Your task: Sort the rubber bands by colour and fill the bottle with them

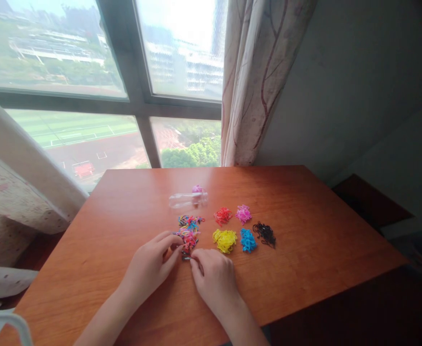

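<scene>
A mixed heap of small multicoloured rubber bands (pixel 188 223) lies on the wooden table between and beyond my hands. My left hand (pixel 156 257) reaches in from the left, thumb and forefinger pinched at the heap's near side; what they hold is too small to name. My right hand (pixel 214 271) is closed too, its thumb and forefinger tips at a dark rubber band (pixel 186 258) at the heap's near end. To the right, single-colour piles lie apart: red bands (pixel 223 216), pink bands (pixel 243 214), yellow bands (pixel 225 240), blue bands (pixel 248 240) and black bands (pixel 265 233).
Behind the heap, a clear plastic bottle-shaped container (pixel 184 200) lies on its side, a pink piece (pixel 197 189) at its right end. The table (pixel 304 269) ends at a window (pixel 182 105) with curtains (pixel 254 81). A white curved rail (pixel 11 319) stands at lower left.
</scene>
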A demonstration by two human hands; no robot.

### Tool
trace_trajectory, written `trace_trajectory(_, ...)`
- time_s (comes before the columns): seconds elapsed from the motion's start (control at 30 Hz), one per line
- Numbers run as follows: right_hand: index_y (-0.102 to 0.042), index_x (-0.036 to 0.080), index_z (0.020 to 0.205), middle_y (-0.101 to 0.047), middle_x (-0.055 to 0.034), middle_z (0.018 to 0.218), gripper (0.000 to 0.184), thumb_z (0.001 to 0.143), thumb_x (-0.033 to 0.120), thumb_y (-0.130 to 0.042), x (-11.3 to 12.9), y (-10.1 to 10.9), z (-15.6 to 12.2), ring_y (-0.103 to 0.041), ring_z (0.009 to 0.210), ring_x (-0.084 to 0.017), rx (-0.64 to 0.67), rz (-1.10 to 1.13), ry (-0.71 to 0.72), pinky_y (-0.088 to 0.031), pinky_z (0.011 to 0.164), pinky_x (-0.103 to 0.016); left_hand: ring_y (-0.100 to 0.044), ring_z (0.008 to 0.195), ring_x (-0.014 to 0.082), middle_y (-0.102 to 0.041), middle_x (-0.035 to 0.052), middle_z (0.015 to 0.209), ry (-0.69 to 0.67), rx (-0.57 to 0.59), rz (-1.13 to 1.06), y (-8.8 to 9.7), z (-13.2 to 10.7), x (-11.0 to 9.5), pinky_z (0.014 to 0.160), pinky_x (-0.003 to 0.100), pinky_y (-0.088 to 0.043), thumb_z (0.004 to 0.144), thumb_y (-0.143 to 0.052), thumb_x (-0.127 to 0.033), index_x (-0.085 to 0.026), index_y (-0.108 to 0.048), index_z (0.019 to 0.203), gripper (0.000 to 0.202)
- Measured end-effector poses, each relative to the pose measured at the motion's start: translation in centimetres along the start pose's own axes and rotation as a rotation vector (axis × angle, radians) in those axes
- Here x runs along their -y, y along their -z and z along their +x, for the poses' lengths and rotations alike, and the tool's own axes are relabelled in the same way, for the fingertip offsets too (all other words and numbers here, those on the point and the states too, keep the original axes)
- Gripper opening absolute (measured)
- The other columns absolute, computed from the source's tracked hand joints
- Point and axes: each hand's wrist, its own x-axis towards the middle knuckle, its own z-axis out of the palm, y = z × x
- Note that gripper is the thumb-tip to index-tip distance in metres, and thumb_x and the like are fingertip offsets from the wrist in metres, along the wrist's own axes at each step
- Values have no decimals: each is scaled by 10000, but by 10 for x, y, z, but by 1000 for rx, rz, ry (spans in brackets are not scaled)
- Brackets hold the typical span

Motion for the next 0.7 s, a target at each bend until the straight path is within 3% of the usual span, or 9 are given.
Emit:
trace_trajectory(0.3, -608, 245, 845, -673, 30, 786, 102, 879, 149, -595, -1, 0, 0, -598, 753, -159, -4, 15, 4, -306, 655, -265, -598, 747, 175, -654, 31, 835, 23, -56, -85, 0, 3, 3, 701, 272, -455, 942, -459, -323, -194, -639, 903, 224)
trace_trajectory(0.47, -616, 243, 852, -678, 24, 792, 102, 882, 150, -588, -1, -1, -1, -601, 761, -161, 2, 20, 8, -310, 658, -265, -583, 704, 163, -649, 27, 833, 18, -24, -51, 1, 6, 1, 672, 265, -445, 943, -461, -314, -199, -644, 928, 217)
trace_trajectory(0.7, -635, 241, 863, -694, 10, 808, 116, 875, 140, -579, -2, 0, 0, -610, 771, -165, 10, 36, 7, -325, 662, -253, -584, 700, 133, -653, 14, 863, -106, 3, 19, 5, 40, -27, 637, 224, -421, 910, -497, -228, -208, -642, 872, 151)
